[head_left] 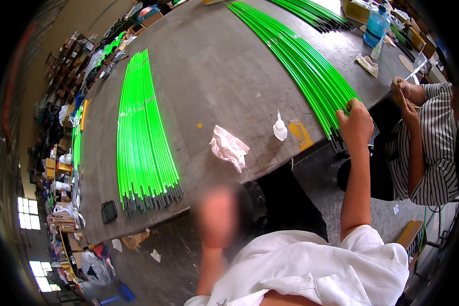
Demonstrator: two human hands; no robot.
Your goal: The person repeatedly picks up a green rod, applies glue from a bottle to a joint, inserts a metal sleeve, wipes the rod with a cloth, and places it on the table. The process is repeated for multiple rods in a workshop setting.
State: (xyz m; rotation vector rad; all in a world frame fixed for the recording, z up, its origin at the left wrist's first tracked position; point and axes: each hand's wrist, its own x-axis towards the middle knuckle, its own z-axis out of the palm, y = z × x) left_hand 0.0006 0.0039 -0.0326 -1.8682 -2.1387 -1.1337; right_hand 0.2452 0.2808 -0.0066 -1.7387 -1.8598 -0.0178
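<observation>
1. the right hand point(356, 122) bends over the near end of the right green rods point(296, 56), its fingers curled in at the bundle's edge; that grip looks mostly closed, but i cannot tell whether a rod sits inside it.
2. these rods lie side by side on the tabletop point(199, 66), running from far to near, with dark tips that seem to poke past the near edge, probably so that fingers can get at single ends.
3. the left hand point(219, 217) is by the near edge, between the 2 nearer bundles; it is blurred, so i cannot tell how open its grip is or what it has.
4. the left green rods point(144, 127) lie fanned flat, dark tips all toward the near side, likely to keep the ends within reach.
5. between those 2 bundles, a crumpled pale cloth point(229, 148) lies and a small white nozzle bottle point(280, 127) stands, both near the edge, presumably for quick reach.
6. far to the right, the far green rods point(316, 15) and a blue bottle point(376, 26) sit apart, perhaps to leave working room; nearer, a co-worker's hands point(404, 94) are close together.
</observation>
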